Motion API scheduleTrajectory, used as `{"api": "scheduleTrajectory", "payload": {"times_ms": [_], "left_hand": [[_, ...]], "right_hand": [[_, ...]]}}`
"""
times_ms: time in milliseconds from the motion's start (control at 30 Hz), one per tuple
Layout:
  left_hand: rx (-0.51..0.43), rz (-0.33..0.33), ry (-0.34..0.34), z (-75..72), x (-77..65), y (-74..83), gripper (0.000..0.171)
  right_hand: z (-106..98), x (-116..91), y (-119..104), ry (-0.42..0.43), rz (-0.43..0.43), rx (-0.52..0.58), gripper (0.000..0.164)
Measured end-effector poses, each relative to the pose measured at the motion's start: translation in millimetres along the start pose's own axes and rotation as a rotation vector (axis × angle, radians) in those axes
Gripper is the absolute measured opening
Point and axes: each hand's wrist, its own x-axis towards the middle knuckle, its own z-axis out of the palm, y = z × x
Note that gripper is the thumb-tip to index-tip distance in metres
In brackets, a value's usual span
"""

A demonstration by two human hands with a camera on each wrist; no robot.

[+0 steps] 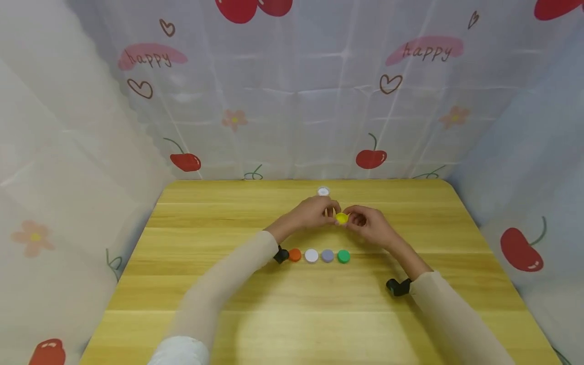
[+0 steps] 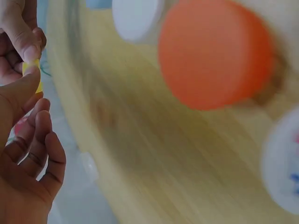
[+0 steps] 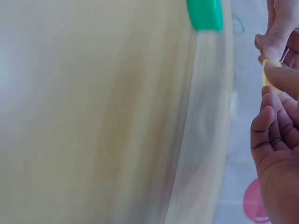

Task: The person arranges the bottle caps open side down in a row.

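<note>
My left hand and my right hand meet over the middle of the table. Between them is a small yellow bottle cap, its hollow side showing in the head view. Each hand pinches one side of it between thumb and fingers, as the left wrist view also shows on the yellow cap. The other fingers of both hands are loosely bent. Nearer my body lies a row of round caps: orange, white, lilac and green.
A small clear-and-white round piece sits near the table's far edge, behind my left hand. A white disc with coloured print lies beside the orange cap in the left wrist view. Printed curtains surround the wooden table.
</note>
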Motion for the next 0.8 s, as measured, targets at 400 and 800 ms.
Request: {"api": "scheduleTrajectory", "payload": {"times_ms": [400, 800], "left_hand": [[-0.114, 0.094, 0.175, 5.4, -95.2, 22.3, 0.032], [-0.330, 0.050, 0.271, 30.5, -137.5, 27.5, 0.029]], "right_hand": [[26.2, -41.1, -49.3, 0.062, -0.270, 0.130, 0.030], [44.5, -58.3, -65.6, 0.052, -0.353, 0.156, 0.032]]}}
